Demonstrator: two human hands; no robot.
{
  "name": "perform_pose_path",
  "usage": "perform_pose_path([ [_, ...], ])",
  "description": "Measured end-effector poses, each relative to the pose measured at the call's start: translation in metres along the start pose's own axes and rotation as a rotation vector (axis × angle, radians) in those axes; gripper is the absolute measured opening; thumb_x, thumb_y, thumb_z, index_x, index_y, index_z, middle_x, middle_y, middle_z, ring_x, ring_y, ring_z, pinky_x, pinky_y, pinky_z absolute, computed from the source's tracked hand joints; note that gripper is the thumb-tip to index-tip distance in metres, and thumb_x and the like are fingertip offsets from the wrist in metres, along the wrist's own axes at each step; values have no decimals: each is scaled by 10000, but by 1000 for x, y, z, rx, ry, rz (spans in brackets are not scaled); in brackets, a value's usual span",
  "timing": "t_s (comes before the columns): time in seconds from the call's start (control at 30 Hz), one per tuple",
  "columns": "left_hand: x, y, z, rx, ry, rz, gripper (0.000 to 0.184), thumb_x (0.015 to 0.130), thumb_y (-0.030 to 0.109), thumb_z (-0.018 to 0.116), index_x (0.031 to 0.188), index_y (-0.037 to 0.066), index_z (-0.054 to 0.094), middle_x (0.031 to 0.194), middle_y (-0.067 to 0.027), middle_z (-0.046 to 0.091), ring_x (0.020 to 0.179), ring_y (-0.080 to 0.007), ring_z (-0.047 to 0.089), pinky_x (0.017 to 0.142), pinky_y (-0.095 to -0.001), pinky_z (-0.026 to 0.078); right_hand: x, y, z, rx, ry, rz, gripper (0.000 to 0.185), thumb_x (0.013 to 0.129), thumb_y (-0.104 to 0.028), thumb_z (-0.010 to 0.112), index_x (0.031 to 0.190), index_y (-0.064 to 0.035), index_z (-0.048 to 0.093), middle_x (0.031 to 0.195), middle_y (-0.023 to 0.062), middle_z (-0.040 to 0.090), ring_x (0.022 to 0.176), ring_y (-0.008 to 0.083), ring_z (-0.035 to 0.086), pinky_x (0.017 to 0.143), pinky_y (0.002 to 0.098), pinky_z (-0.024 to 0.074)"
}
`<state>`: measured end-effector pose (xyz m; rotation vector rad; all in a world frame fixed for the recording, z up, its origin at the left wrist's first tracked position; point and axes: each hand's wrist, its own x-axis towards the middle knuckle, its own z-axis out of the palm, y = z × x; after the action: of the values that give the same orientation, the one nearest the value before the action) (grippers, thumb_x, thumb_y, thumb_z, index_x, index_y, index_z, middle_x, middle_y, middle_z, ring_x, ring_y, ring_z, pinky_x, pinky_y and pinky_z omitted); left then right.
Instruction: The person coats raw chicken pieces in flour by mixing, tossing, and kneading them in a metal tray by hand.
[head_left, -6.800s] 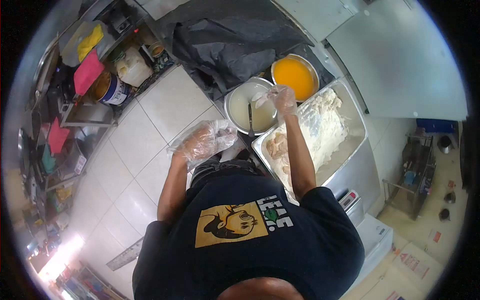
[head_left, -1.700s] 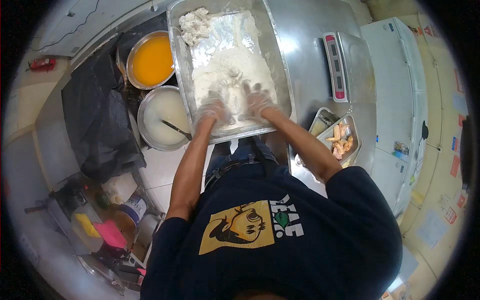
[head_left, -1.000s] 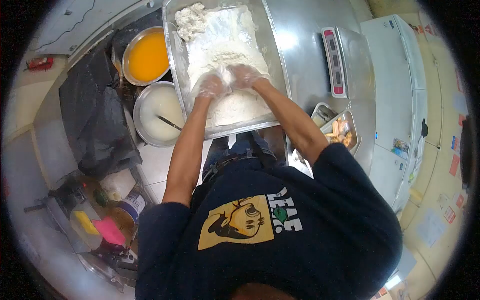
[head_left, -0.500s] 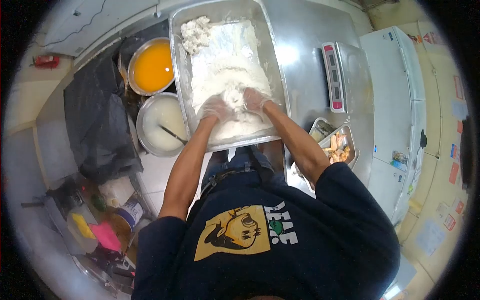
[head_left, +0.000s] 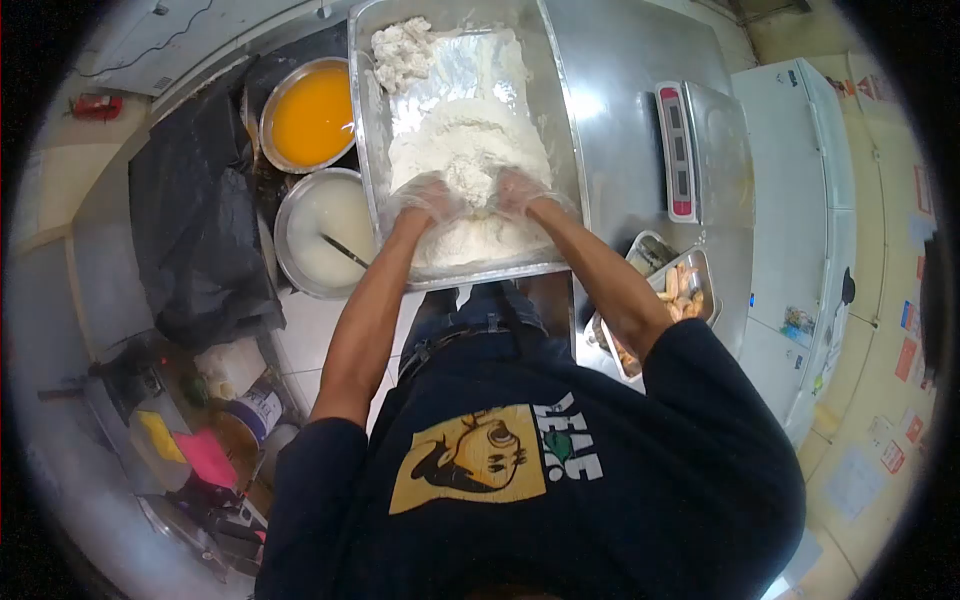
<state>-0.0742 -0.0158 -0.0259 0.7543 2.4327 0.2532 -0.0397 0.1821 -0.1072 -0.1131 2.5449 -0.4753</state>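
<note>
Both my hands wear clear plastic gloves and are down in white flour point(head_left: 480, 125) inside a deep metal tray point(head_left: 566, 120). My left hand point(head_left: 430, 197) is curled into the left side of a floury heap. On the heap's right side, my right hand point(head_left: 518, 192) faces it, fingers bent inward. Flour partly hides the fingertips of both hands. Between them the heap looks lumpy; whether anything lies inside it I cannot tell. A pile of pale, flour-coated clumps point(head_left: 402, 55) sits in the tray's far left corner.
Left of the tray stand a bowl of orange liquid point(head_left: 312, 115) and a bowl of whitish liquid point(head_left: 310, 235) with a dark handle point(head_left: 345, 250) in it. To the right are a scale point(head_left: 678, 150) and a small tray of raw-looking pieces point(head_left: 688, 285) on the steel counter point(head_left: 625, 130).
My hands have drawn slightly apart on either side of the heap, and the flour between them looks more piled up. The view has shifted a little.
</note>
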Motion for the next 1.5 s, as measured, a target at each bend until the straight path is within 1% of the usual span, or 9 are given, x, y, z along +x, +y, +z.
perform_pose_path([
  [0.3, -14, 29, 24, 74, 352, -138, 412, 726, 322, 591, 1021, 39, 643, 905, -212, 643, 859, -351, 628, 775, -469, 489, -57, -57, -50, -343, 573, -147, 275, 753, -249, 569, 904, -42, 669, 855, 163, 659, 792, 283, 641, 699, 392, 510],
  [0.4, 4, 11, 26, -40, -20, -51, 352, 757, 177, 525, 1062, 20, 605, 1079, -234, 583, 920, -387, 589, 737, -559, 456, -33, -32, -58, -45, -102, 4, 242, 788, -153, 521, 948, -34, 659, 1076, 168, 593, 942, 353, 592, 722, 441, 495],
  [0.73, -4, 9, 98, 268, 253, -331, 796, 728, 203, 604, 1415, 44, 234, 1249, -250, 488, 1046, -363, 553, 849, -479, 438, -70, -61, -56, 34, 17, 96, 517, 817, -181, 474, 1247, 85, 367, 1026, 299, 568, 765, 362, 634, 745, 471, 499],
  [0.93, -38, 8, 8, -647, 215, 6, 997, 591, 278, 728, 1432, 95, 222, 1279, -247, 471, 1112, -328, 530, 933, -372, 425, -67, -51, -91, 107, -295, 105, 780, 708, -297, 632, 1320, 59, 304, 1093, 312, 553, 1015, 373, 576, 837, 417, 495],
  [1.03, -53, 35, -9, -287, -167, -274, 993, 604, 315, 724, 1435, 110, 221, 1226, -245, 515, 1103, -334, 537, 943, -379, 423, -81, -53, -61, -91, -157, 119, 784, 689, -269, 660, 1313, 61, 319, 1073, 304, 570, 1019, 363, 581, 839, 411, 492],
  [1.1, -38, 38, 57, 123, 291, -238, 1080, 559, 359, 756, 1441, 98, 189, 1165, -262, 543, 1088, -343, 547, 935, -377, 432, -90, -83, -64, -81, -88, 258, 790, 689, -272, 666, 1314, 63, 319, 1045, 305, 581, 1009, 359, 589, 835, 407, 493],
  [1.3, -5, 0, 60, -729, 408, 129, 849, 627, 299, 696, 1348, 7, 357, 1043, -202, 615, 971, -311, 587, 884, -333, 460, -63, -23, -33, 396, 146, 83, 540, 720, -158, 601, 1234, -51, 473, 902, 236, 634, 857, 297, 641, 766, 394, 499],
  [1.43, -17, -7, 24, -194, -460, 4, 793, 672, 264, 618, 1360, 7, 321, 1094, -254, 575, 956, -328, 600, 864, -358, 463, -95, -49, -85, -90, -286, 150, 566, 744, -282, 536, 1239, -14, 476, 1018, 226, 616, 903, 326, 627, 768, 363, 500],
  [1.5, -42, 17, 19, 61, 96, -43, 746, 701, 246, 595, 1361, 15, 335, 999, -255, 606, 866, -331, 625, 798, -393, 480, -108, -59, -76, -345, -50, 32, 705, 731, -283, 527, 1359, -26, 334, 1119, 294, 537, 934, 369, 610, 783, 370, 497],
])
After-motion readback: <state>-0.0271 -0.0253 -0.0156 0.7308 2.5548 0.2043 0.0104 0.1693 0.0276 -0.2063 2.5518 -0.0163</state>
